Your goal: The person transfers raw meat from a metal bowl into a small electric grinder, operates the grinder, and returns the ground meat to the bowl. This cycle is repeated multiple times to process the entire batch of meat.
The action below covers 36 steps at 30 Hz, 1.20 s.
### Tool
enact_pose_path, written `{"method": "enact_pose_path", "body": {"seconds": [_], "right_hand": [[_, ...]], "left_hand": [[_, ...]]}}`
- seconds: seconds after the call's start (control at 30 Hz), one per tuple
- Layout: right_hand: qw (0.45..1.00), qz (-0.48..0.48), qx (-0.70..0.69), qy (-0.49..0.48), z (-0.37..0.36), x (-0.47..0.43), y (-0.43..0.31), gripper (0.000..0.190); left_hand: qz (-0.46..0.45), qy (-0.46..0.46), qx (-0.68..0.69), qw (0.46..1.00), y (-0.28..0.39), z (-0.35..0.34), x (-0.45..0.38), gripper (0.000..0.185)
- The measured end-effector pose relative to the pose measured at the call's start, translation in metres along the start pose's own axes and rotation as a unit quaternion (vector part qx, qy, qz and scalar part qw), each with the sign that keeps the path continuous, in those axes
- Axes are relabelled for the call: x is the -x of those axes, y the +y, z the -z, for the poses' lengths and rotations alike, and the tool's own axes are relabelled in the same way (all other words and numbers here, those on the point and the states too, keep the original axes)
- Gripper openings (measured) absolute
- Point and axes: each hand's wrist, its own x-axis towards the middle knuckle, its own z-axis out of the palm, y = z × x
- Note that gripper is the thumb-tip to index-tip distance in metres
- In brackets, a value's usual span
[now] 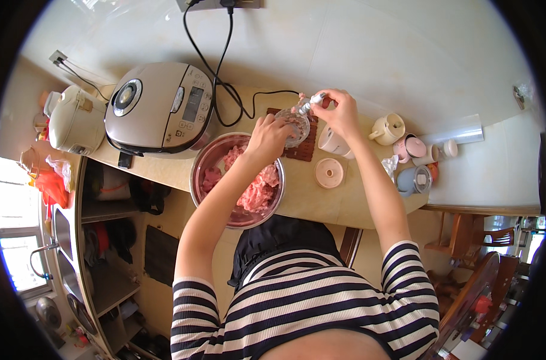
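My right hand grips a chopper blade shaft by its end, tilted above a clear bowl. Bits of pink minced meat cling to the blades. My left hand holds the near left rim of that bowl, its fingers partly over the opening. The clear bowl has meat residue on its walls and stands on a brown slatted mat. Closer to my body, a large steel basin contains minced meat, partly hidden under my left forearm.
A round pink lid and a white appliance body are right of the mat. A large rice cooker with trailing black cables stands left. Mugs, including a cream one and a blue one, crowd the right end.
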Motion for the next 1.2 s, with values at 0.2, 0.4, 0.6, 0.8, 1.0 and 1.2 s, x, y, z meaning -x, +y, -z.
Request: {"method": "enact_pose_path", "body": {"seconds": [0.2,0.4,0.6,0.8,1.0,1.2], "right_hand": [[1.000,0.012,-0.024,0.015,0.032,0.016,-0.015,0.019],[0.999,0.022,-0.036,0.030,0.055,0.028,-0.018,0.018],[0.998,0.025,-0.046,0.039,0.061,0.029,-0.016,0.018],[0.998,0.031,-0.038,0.043,0.061,0.027,-0.013,0.018],[0.998,0.022,-0.043,0.041,0.061,0.024,-0.015,0.018],[0.998,0.030,-0.046,0.038,0.060,0.024,-0.016,0.017]], "left_hand": [[0.028,-0.268,-0.099,0.958,-0.013,-0.045,-0.058,0.013],[0.044,-0.306,-0.079,0.948,-0.014,-0.060,-0.066,0.008],[-0.020,-0.362,-0.059,0.930,-0.027,-0.062,-0.071,0.007],[-0.058,-0.390,-0.008,0.919,-0.037,-0.052,-0.077,0.009],[-0.003,-0.381,-0.105,0.919,-0.040,-0.052,-0.075,0.007],[-0.020,-0.408,-0.068,0.910,-0.029,-0.045,-0.075,0.011]]}}
